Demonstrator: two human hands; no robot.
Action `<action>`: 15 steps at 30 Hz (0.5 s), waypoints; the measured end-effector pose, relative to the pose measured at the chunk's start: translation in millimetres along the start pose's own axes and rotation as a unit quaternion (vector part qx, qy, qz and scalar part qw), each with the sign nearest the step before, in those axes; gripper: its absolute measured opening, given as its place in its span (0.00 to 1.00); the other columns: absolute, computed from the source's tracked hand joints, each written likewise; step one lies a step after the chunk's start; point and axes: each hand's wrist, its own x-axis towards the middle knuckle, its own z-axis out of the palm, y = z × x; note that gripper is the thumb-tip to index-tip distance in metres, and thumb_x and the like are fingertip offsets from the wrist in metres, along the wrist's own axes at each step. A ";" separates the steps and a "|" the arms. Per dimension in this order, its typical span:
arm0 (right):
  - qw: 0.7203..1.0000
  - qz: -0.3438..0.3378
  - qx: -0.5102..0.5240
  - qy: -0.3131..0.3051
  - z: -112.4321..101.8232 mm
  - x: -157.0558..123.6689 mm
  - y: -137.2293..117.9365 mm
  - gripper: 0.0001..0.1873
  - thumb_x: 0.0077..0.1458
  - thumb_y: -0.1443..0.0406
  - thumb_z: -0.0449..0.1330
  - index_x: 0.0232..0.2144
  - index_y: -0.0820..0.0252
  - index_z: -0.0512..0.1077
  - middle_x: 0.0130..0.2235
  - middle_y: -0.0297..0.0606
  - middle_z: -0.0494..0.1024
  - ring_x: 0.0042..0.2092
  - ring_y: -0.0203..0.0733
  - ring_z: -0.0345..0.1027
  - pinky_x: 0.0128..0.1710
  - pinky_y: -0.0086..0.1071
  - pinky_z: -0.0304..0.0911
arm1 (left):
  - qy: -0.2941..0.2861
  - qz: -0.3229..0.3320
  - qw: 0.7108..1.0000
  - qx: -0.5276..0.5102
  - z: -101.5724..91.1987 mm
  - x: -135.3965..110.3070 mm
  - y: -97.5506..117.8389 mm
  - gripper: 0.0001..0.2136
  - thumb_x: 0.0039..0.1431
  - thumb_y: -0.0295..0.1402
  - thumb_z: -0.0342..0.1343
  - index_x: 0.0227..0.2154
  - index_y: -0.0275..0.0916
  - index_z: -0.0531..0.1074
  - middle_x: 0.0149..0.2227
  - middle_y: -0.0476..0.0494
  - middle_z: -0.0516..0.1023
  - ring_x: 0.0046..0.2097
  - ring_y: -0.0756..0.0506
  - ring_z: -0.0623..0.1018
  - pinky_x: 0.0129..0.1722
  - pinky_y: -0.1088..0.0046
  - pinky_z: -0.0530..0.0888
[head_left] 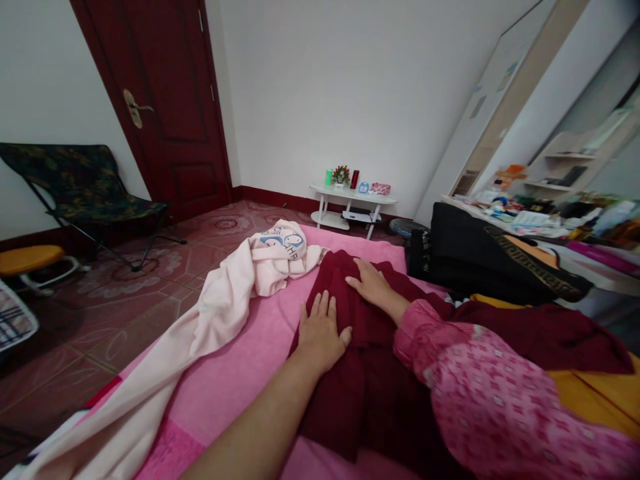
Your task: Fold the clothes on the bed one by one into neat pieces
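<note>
A dark red garment (pixel 350 393) lies spread on a pink bed cover (pixel 230 373), with part of it reaching off to the right. My left hand (pixel 321 333) rests flat on its left side, fingers stretched forward and thumb out. Farther up, my right hand (pixel 371 283) lies on the same cloth, palm down and fingers spread. A patterned pink sleeve (pixel 500 393) covers my right arm, while the left forearm is bare. To the left, a pale pink garment (pixel 230 300) with printed figures and letters sits rumpled along the edge of the bed.
A black garment (pixel 480 253) and yellow cloth (pixel 595 400) lie at the right, near a cluttered desk (pixel 540 220). Ahead stands a small white table (pixel 355 193) with a plant. A camouflage chair (pixel 85 183) and an orange-topped stool (pixel 30 260) are on the left, near a door (pixel 160 100).
</note>
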 end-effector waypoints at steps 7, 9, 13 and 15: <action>0.991 -0.003 -0.093 -0.093 0.4 -97.4 29.7 0.33 0.62 0.49 0.43 0.65 0.56 0.50 0.67 0.43 0.47 0.68 0.50 0.35 0.64 0.53 0.34 | -0.017 0.201 0.979 -0.035 -11.4 -6.4 5.1 0.25 0.62 0.30 0.44 0.62 0.49 0.56 0.67 0.48 0.51 0.67 0.43 0.50 0.64 0.57 0.51; 0.990 0.000 -0.077 -0.120 -3.7 -110.1 33.5 0.34 0.61 0.50 0.44 0.64 0.58 0.51 0.67 0.45 0.48 0.68 0.50 0.37 0.63 0.52 0.38 | -0.043 0.200 0.978 -0.038 -10.3 -8.3 5.0 0.22 0.65 0.33 0.41 0.61 0.47 0.58 0.65 0.46 0.56 0.66 0.43 0.54 0.64 0.57 0.53; 0.994 -0.037 -0.021 -0.100 -45.4 -127.5 49.6 0.23 0.57 0.58 0.53 0.54 0.58 0.69 0.58 0.41 0.68 0.59 0.45 0.60 0.59 0.39 0.54 | -0.041 0.187 0.981 -0.034 -6.8 -9.2 4.4 0.21 0.66 0.36 0.40 0.61 0.47 0.59 0.65 0.45 0.57 0.66 0.42 0.55 0.63 0.56 0.54; 0.999 -0.014 -0.028 -0.015 -77.5 -138.6 70.5 0.17 0.56 0.62 0.53 0.45 0.56 0.75 0.50 0.37 0.76 0.52 0.42 0.68 0.54 0.36 0.60 | -0.037 0.185 0.981 -0.034 -5.3 -8.7 4.5 0.21 0.66 0.36 0.40 0.60 0.47 0.60 0.65 0.45 0.57 0.66 0.42 0.55 0.63 0.56 0.54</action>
